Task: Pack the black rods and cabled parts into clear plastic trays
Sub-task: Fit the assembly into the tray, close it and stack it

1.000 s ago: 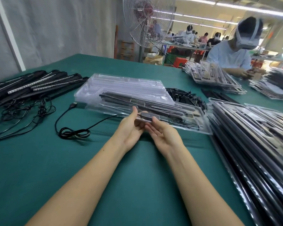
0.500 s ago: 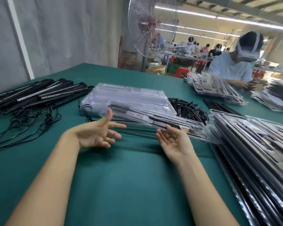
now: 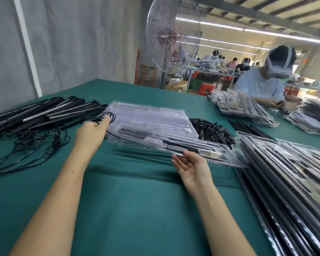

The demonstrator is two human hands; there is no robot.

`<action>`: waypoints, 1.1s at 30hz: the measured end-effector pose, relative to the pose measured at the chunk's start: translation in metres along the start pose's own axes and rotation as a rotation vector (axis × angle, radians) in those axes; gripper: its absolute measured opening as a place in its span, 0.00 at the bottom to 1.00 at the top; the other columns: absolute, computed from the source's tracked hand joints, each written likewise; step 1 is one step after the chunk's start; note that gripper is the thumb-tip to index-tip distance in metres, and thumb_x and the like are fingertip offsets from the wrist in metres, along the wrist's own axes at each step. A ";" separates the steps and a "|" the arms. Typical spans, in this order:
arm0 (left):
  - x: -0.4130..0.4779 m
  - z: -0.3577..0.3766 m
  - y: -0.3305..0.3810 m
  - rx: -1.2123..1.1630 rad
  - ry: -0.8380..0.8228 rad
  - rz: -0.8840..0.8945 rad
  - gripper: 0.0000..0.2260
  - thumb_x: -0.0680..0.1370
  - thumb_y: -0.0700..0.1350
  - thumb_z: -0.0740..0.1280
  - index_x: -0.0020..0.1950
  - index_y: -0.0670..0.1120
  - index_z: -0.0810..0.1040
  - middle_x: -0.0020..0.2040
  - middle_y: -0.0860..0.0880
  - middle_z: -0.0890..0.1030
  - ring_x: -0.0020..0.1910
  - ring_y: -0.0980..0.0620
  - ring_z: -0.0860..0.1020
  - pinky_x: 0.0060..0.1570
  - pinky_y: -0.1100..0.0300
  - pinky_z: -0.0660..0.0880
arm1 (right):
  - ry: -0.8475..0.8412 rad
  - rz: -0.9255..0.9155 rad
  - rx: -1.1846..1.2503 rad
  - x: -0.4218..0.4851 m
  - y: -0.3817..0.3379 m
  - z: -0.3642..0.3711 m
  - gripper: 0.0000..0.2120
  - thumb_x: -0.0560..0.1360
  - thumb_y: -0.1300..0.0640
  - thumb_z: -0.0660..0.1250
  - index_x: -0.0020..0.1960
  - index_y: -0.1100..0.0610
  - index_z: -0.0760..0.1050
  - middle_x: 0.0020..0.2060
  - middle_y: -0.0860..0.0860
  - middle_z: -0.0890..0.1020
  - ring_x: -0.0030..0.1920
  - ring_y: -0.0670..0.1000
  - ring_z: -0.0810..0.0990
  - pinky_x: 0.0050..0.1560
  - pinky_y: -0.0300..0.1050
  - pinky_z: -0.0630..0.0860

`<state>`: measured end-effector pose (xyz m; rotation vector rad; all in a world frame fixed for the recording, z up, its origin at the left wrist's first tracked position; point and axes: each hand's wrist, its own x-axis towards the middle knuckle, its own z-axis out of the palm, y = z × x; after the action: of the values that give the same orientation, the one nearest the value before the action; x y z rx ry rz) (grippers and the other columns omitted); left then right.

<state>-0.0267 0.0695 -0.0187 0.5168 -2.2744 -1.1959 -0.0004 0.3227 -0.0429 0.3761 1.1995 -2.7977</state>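
Note:
A clear plastic tray loaded with black rods is lifted and tilted over the green table, in front of a stack of empty clear trays. My right hand lies palm up with straight fingers under the tray's near edge and carries it. My left hand reaches the tray's left end, where its thumb and fingers pinch a coiled black cable. Loose black rods and tangled cables lie at the left.
A tall pile of packed trays fills the right side. Small black parts lie heaped behind the tray. A person works across the table with more trays. A metal fan stands behind.
My left hand moved from open in the air to the cable coil at the tray's left end. The tray has risen and tilted on my right hand.

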 end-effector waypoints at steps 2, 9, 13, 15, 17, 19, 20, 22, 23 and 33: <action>-0.001 0.005 -0.006 -0.232 -0.024 -0.093 0.22 0.77 0.57 0.64 0.29 0.44 0.68 0.26 0.44 0.68 0.28 0.47 0.67 0.26 0.60 0.61 | -0.012 0.003 -0.021 -0.001 0.003 0.001 0.05 0.74 0.70 0.61 0.40 0.66 0.72 0.26 0.58 0.79 0.30 0.57 0.83 0.30 0.44 0.80; 0.000 0.013 -0.023 -0.556 -0.236 -0.422 0.23 0.73 0.66 0.63 0.33 0.49 0.64 0.20 0.55 0.62 0.18 0.58 0.60 0.17 0.72 0.53 | -0.030 -0.085 -0.090 -0.001 -0.004 0.001 0.07 0.72 0.71 0.61 0.37 0.65 0.72 0.25 0.56 0.77 0.29 0.57 0.82 0.30 0.44 0.80; -0.005 0.022 -0.018 -0.763 -0.082 -0.435 0.21 0.75 0.61 0.66 0.33 0.48 0.65 0.22 0.53 0.66 0.19 0.57 0.63 0.18 0.70 0.57 | -0.059 -0.185 -0.093 -0.006 -0.005 0.008 0.08 0.72 0.72 0.60 0.36 0.65 0.72 0.24 0.56 0.78 0.29 0.57 0.82 0.30 0.43 0.80; -0.006 0.023 -0.019 -0.856 -0.077 -0.380 0.21 0.73 0.61 0.67 0.32 0.48 0.65 0.19 0.55 0.67 0.17 0.59 0.65 0.18 0.69 0.62 | -0.041 -0.200 -0.051 -0.008 -0.005 0.011 0.09 0.73 0.72 0.60 0.36 0.65 0.72 0.26 0.57 0.76 0.28 0.56 0.81 0.30 0.43 0.79; -0.008 0.024 -0.020 -0.881 -0.135 -0.321 0.19 0.68 0.62 0.67 0.32 0.49 0.68 0.20 0.55 0.71 0.19 0.60 0.69 0.19 0.69 0.67 | -0.021 -0.183 0.016 -0.008 -0.007 0.010 0.10 0.73 0.71 0.59 0.35 0.64 0.71 0.29 0.57 0.74 0.28 0.57 0.80 0.30 0.43 0.80; -0.010 0.027 -0.023 -0.900 -0.196 -0.327 0.19 0.65 0.62 0.67 0.33 0.48 0.68 0.21 0.55 0.72 0.20 0.60 0.70 0.20 0.68 0.70 | -0.029 -0.173 0.008 -0.008 -0.011 0.007 0.10 0.73 0.71 0.59 0.35 0.63 0.71 0.31 0.57 0.73 0.29 0.57 0.80 0.30 0.44 0.80; -0.009 0.028 -0.025 -0.902 -0.208 -0.344 0.19 0.64 0.62 0.67 0.33 0.48 0.67 0.21 0.54 0.71 0.20 0.60 0.70 0.20 0.68 0.70 | -0.036 -0.169 -0.015 -0.008 -0.013 0.005 0.10 0.73 0.71 0.59 0.35 0.63 0.71 0.30 0.57 0.74 0.29 0.58 0.80 0.30 0.44 0.80; -0.007 0.031 -0.028 -0.937 -0.230 -0.404 0.20 0.66 0.63 0.67 0.34 0.48 0.66 0.20 0.54 0.70 0.19 0.59 0.69 0.19 0.68 0.69 | -0.048 -0.163 -0.058 -0.008 -0.014 0.004 0.10 0.73 0.72 0.59 0.35 0.64 0.71 0.27 0.57 0.76 0.29 0.57 0.81 0.30 0.44 0.80; -0.005 0.031 -0.029 -0.980 -0.263 -0.451 0.20 0.67 0.63 0.67 0.34 0.48 0.65 0.20 0.54 0.69 0.19 0.59 0.69 0.19 0.68 0.68 | -0.050 -0.165 -0.069 -0.008 -0.014 0.004 0.10 0.73 0.72 0.59 0.35 0.64 0.72 0.26 0.56 0.76 0.29 0.57 0.81 0.30 0.44 0.80; 0.004 -0.020 -0.035 -0.352 -1.089 -0.491 0.40 0.59 0.78 0.49 0.39 0.41 0.71 0.26 0.47 0.70 0.19 0.54 0.65 0.16 0.68 0.59 | -0.072 -0.320 -0.121 -0.009 -0.026 0.009 0.10 0.78 0.65 0.57 0.39 0.61 0.69 0.24 0.52 0.74 0.24 0.50 0.78 0.26 0.41 0.77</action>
<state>-0.0140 0.0358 -0.0369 0.3133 -2.7094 -2.5406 0.0019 0.3344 -0.0162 0.0790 1.5247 -2.9438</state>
